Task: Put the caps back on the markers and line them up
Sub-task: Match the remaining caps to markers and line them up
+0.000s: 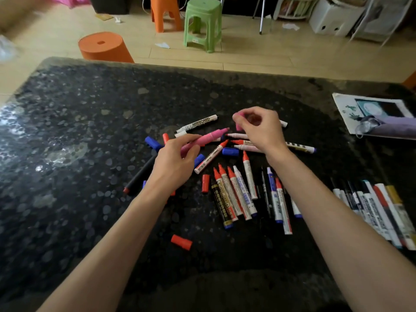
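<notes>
My left hand [174, 162] grips an uncapped pink marker [208, 138], its tip pointing right and up. Just beyond that tip, my right hand [258, 129] pinches a pink cap [238, 119]; cap and tip are apart. Beneath both hands lies a loose pile of uncapped markers [234, 192] with red tips, on the dark speckled table [90, 131]. Loose red caps [181, 242] and blue caps [230, 151] are scattered among them. A row of capped markers [378, 208] lies side by side at the right edge.
A paper sheet with a purple pouch [382, 122] sits at the far right of the table. Beyond the table's far edge stand an orange stool [104, 47], a green stool [202, 23] and another orange stool [165, 12] on the floor.
</notes>
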Action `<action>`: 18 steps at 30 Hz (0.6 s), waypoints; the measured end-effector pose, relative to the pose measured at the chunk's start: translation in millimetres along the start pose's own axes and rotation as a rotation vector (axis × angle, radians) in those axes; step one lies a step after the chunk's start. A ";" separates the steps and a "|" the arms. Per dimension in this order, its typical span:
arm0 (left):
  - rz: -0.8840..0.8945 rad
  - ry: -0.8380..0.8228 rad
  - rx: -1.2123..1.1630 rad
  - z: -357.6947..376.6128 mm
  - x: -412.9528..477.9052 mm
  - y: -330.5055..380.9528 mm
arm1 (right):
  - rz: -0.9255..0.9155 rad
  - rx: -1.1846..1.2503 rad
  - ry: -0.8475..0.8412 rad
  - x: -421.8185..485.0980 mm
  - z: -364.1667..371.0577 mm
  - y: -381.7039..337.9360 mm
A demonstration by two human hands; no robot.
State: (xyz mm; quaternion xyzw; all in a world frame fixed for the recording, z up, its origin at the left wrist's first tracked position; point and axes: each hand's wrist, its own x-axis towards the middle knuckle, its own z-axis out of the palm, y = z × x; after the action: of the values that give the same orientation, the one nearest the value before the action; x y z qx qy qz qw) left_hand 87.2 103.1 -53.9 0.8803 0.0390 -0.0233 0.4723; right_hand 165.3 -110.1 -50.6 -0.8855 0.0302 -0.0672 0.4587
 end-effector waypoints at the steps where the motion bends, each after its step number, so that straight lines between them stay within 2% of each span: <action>1: 0.008 -0.017 0.006 1.4 -0.4 0.8 | 0.073 0.132 -0.015 -11.9 -10.5 -5.0; 4: 0.069 -0.090 0.024 4.7 -5.5 6.1 | 0.238 0.403 -0.055 -44.3 -38.0 -6.7; 7: 0.114 -0.151 0.045 8.5 -12.8 15.0 | 0.313 0.566 -0.057 -70.8 -57.7 2.3; 18: 0.184 -0.271 0.071 27.6 -27.4 36.3 | 0.308 0.731 0.034 -120.5 -85.9 11.1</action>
State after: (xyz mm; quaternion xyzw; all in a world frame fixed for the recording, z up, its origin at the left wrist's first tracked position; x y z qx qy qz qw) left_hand 63.2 58.9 -36.9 0.8850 -0.1066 -0.0997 0.4422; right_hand 33.7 -172.1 -21.7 -0.6479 0.1446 -0.0186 0.7477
